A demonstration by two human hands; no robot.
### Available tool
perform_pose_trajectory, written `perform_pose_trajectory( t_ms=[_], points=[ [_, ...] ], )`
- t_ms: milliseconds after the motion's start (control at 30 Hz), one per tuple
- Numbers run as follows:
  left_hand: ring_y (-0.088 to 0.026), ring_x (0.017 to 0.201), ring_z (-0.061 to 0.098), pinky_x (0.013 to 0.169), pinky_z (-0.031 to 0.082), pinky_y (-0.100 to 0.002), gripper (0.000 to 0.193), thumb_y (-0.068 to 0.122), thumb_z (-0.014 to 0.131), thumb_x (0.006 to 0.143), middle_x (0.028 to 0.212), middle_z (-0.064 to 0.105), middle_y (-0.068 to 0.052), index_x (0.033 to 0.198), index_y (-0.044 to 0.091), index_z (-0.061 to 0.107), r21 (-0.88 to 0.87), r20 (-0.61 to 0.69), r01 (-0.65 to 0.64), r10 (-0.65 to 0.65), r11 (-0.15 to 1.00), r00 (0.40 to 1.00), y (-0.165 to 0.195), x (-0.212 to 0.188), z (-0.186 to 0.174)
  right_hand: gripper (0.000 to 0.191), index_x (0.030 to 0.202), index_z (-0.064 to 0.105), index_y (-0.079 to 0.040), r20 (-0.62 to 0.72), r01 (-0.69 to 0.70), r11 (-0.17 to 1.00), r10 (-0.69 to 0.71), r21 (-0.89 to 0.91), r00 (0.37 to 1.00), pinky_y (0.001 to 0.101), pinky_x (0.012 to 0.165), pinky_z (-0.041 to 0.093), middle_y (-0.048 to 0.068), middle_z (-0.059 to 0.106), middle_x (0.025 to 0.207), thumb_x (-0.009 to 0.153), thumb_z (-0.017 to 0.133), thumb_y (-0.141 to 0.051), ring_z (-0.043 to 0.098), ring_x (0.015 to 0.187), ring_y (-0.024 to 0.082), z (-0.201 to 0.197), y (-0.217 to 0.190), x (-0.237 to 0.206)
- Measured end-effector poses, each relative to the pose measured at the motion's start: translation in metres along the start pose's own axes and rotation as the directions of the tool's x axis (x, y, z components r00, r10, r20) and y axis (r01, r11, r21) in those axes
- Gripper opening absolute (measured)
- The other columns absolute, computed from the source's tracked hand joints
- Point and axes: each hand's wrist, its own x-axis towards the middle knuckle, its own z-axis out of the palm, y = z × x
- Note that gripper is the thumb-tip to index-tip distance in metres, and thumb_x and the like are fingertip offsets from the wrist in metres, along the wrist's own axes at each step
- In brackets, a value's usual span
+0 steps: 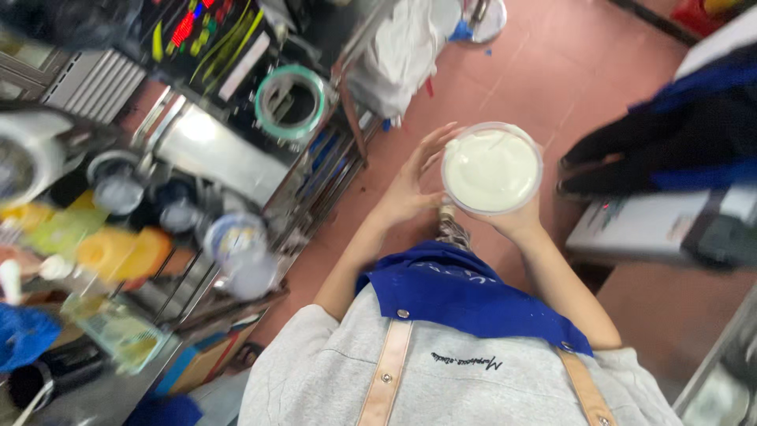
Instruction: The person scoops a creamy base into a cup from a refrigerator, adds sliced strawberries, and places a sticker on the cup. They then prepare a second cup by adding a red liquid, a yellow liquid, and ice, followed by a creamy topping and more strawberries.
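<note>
A clear round plastic cup (491, 168) filled with a white creamy liquid is held out in front of my chest, seen from above. My left hand (412, 183) rests against the cup's left side with its fingers spread along the rim. Gripping the cup from below and from the right is my right hand (520, 222); only its palm edge and wrist show. My grey sweatshirt and blue apron (465, 296) with tan straps fill the bottom of the view.
A steel counter (201, 146) on the left carries yellow tubs (118, 251), lidded containers and a teal ring (290, 101). A white bag (398, 51) hangs above the red tiled floor (552, 71). A person in dark and blue clothes (678, 134) stands on the right by a white box (639, 225).
</note>
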Motion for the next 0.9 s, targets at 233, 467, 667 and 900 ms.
perform_pose_trajectory(
  t_ms=[233,467,667,900],
  points=[
    [-0.026,0.153,0.042,0.130,0.032,-0.045,0.113,0.031,0.096,0.067,0.160,0.046,-0.013,0.160,0.011,0.035,0.083,-0.361,-0.122,0.144,0.989,0.921,-0.036,0.230,-0.070,0.109,0.146,0.032,-0.008,0.304,-0.058,0.974,-0.011,0.219,0.953,0.0433,0.118,0.047,0.012,0.051,0.146,0.064,0.099,-0.033,0.054,0.137,0.025,-0.028,0.148,0.289],
    [-0.025,0.139,0.057,0.122,0.046,-0.041,0.102,0.022,0.098,0.065,0.148,0.058,-0.013,0.150,0.002,0.047,0.238,-0.706,0.008,0.167,0.971,0.688,-0.124,0.395,-0.167,0.096,0.145,0.040,-0.004,0.605,0.255,0.966,-0.230,0.045,0.762,0.0444,0.116,0.040,0.016,0.049,0.145,0.068,0.094,-0.022,0.050,0.136,0.032,0.021,0.233,0.528],
    [-0.023,0.134,0.056,0.118,0.048,-0.039,0.106,0.016,0.101,0.060,0.144,0.055,-0.012,0.147,0.004,0.041,0.412,-0.793,0.064,0.323,0.909,0.516,-0.201,0.488,-0.261,0.024,0.112,0.076,-0.012,0.792,0.248,0.944,0.023,-0.218,0.610,0.0392,0.088,0.058,0.008,0.075,0.106,0.094,0.063,-0.004,0.074,0.094,0.028,0.017,0.320,0.802],
    [-0.023,0.122,0.064,0.109,0.052,-0.037,0.084,0.017,0.097,0.063,0.131,0.064,-0.012,0.134,0.002,0.055,0.324,-0.913,0.184,0.255,0.928,0.320,-0.247,0.577,-0.317,0.025,0.103,0.078,-0.005,0.871,0.844,0.355,0.433,-0.402,0.233,0.0491,0.081,0.059,0.019,0.074,0.106,0.087,0.074,-0.024,0.072,0.098,0.038,0.237,0.478,0.957]
  ],
)
